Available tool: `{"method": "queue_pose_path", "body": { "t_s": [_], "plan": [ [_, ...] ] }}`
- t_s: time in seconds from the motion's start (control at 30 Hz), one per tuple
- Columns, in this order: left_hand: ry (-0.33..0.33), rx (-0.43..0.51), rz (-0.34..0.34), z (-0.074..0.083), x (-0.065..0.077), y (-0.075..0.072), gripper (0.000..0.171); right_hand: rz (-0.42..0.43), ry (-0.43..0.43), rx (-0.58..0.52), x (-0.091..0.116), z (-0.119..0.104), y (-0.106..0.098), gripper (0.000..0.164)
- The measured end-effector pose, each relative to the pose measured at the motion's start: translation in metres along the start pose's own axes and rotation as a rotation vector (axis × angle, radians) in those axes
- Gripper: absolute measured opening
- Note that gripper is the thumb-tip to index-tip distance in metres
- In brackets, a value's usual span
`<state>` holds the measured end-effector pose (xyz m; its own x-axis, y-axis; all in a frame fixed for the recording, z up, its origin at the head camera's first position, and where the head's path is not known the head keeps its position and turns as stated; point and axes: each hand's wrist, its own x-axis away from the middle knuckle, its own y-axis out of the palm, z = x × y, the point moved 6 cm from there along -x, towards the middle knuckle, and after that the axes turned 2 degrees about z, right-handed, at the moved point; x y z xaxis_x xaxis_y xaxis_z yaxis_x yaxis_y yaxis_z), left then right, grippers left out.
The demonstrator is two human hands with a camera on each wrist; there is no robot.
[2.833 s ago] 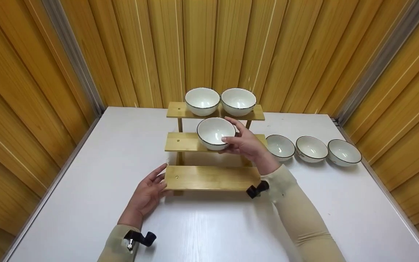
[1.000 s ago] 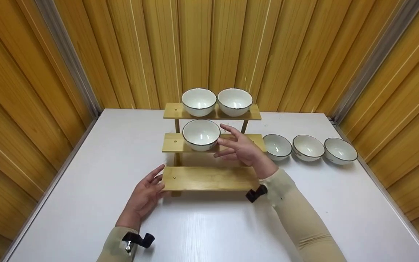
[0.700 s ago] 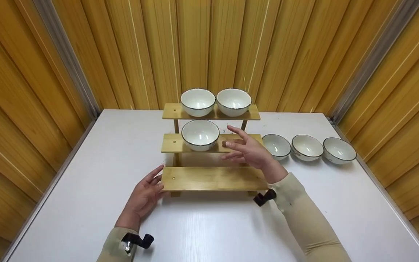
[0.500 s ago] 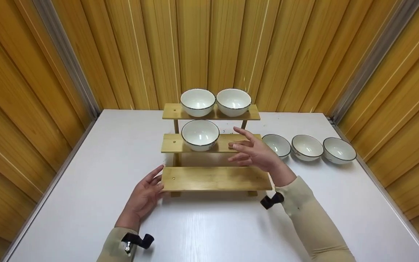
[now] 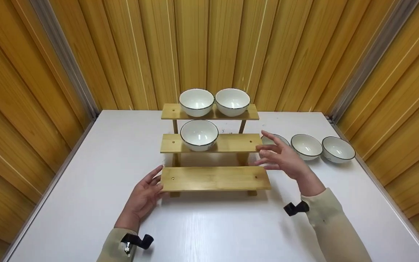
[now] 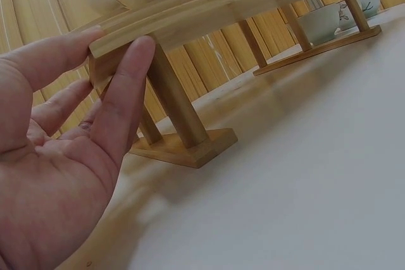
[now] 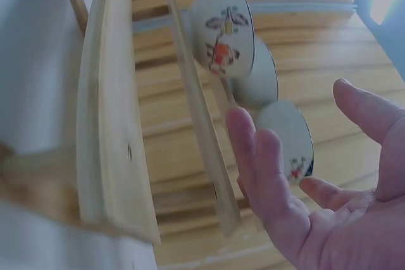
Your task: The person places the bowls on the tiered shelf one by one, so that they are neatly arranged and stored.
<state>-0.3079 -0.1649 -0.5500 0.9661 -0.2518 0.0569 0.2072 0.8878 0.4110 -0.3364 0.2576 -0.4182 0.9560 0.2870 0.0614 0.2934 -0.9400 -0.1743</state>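
Observation:
A three-tier bamboo display rack [image 5: 213, 178] stands on the table. My left hand [image 5: 144, 196] grips the left end of its lowest shelf, thumb and fingers about the corner in the left wrist view. One white bowl [image 5: 199, 134] with a dark rim sits left of centre on the middle shelf. My right hand [image 5: 282, 156] is off the rack's right end with fingers spread, holding nothing. It partly covers the nearest bowl [image 5: 275, 139] of the row on the table. In the right wrist view, painted figures decorate a bowl [image 7: 223, 33] on the rack.
Side by side on the top shelf are two bowls, a left bowl [image 5: 196, 102] and a right bowl [image 5: 232, 102]. Right of the rack, a middle bowl [image 5: 306, 146] and an outer bowl [image 5: 338, 149] continue the table row. Wood-patterned walls [image 5: 195, 43] enclose the table.
My right hand set the bowl on the middle shelf, let go and moved right toward the bowls on the table. My left hand has stayed at the rack's lowest shelf.

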Motion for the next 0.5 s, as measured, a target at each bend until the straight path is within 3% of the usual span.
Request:
{"method": "queue_pose_path", "body": {
  "t_s": [0.3, 0.5],
  "plan": [
    [-0.010, 0.021, 0.006, 0.000, 0.000, 0.000, 0.074, 0.144, 0.044, 0.116, 0.027, 0.021, -0.053, 0.083],
    [-0.013, 0.024, 0.003, 0.000, 0.000, 0.000, 0.075, 0.241, 0.089, 0.126, 0.044, 0.040, -0.091, 0.088]
  ]
}}
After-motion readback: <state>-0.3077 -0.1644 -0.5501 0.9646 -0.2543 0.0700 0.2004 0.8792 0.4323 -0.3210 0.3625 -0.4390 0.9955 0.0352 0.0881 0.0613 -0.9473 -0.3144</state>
